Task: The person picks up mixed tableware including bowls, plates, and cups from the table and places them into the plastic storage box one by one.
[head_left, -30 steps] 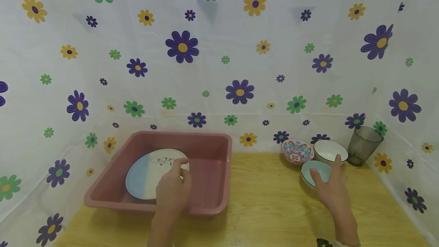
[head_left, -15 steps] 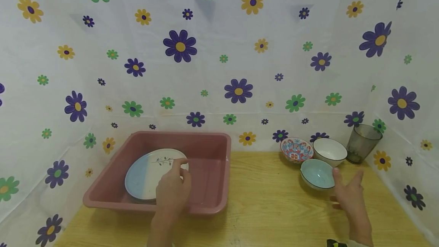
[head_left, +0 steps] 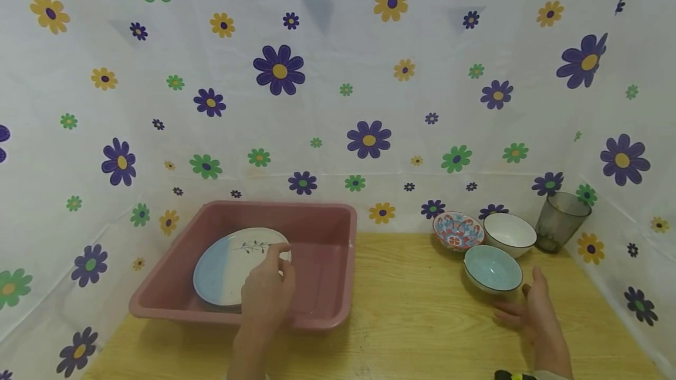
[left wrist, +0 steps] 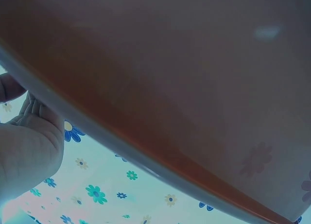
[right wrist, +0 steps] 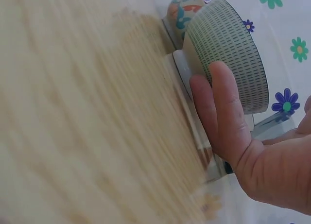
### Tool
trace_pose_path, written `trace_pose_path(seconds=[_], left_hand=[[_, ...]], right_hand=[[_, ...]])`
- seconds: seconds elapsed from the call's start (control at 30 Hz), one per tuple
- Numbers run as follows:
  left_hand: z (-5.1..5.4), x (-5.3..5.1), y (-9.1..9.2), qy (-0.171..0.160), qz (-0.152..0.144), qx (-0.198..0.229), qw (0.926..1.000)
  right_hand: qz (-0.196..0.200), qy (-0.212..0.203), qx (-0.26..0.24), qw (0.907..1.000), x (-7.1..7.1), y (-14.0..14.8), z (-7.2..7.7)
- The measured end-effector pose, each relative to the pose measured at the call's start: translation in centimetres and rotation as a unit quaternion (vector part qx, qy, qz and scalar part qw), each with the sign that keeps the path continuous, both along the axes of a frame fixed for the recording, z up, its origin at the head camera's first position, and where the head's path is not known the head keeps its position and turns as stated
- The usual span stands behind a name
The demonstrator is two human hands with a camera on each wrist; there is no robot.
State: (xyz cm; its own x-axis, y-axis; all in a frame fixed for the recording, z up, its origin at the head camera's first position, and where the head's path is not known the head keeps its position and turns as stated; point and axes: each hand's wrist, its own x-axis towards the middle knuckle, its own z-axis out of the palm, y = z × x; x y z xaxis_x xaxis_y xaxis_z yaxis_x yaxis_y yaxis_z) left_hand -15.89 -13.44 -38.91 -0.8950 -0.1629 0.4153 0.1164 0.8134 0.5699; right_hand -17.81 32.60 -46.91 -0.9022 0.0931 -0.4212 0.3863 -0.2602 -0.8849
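Note:
My left hand [head_left: 268, 287] holds the rim of a blue and cream oval plate [head_left: 222, 268] with a leaf sprig on it, inside a pink plastic basin [head_left: 324, 326]. Close up in the left wrist view, a glossy curved surface covers most of the picture and hides the ends of the fingers. On the right, my right hand [head_left: 541, 318] is beside a light blue bowl [head_left: 493, 267], fingers extended and nothing held. From the right wrist, the bowl's patterned outer wall [right wrist: 226, 54] shows just beyond the fingertips; whether they touch it I cannot tell.
Behind the light blue bowl stand a red and blue patterned bowl [head_left: 458, 230], a white bowl [head_left: 509, 233] and a grey see-through cup [head_left: 562, 223]. They share a wooden table [head_left: 406, 309]. A flowered sheet [head_left: 338, 110] hangs behind and along both sides.
My right hand has gone from over the light blue bowl to its near right side, lower down, turning as it went. The left hand and plate look unmoved.

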Motion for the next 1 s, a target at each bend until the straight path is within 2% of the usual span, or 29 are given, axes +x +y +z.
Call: trace_pose_path(seconds=[0.23,0.4,0.63,0.73,1.0], left_hand=[[-0.1,-0.1,0.0,0.004,-0.005,-0.003,1.0],[-0.2,-0.1,0.0,0.013,-0.007,-0.003,0.9999],[0.0,0.0,0.1,0.006,-0.003,-0.005,1.0],[0.2,0.1,0.1,0.0,0.002,-0.008,1.0],[0.5,0.2,-0.3,-0.009,0.006,-0.004,0.9999]], right_hand=[[0.008,0.014,-0.029,0.9994,-0.3,0.0,-1.0],[-0.008,0.035,-0.06,0.9975,-0.6,-0.2,-1.5],[0.025,0.045,-0.042,0.9978,-0.9,-0.2,-1.8],[0.026,0.046,-0.054,0.9972,-0.8,-0.3,-1.9],[0.007,0.026,-0.158,0.9871,-0.5,-0.6,-2.1]])
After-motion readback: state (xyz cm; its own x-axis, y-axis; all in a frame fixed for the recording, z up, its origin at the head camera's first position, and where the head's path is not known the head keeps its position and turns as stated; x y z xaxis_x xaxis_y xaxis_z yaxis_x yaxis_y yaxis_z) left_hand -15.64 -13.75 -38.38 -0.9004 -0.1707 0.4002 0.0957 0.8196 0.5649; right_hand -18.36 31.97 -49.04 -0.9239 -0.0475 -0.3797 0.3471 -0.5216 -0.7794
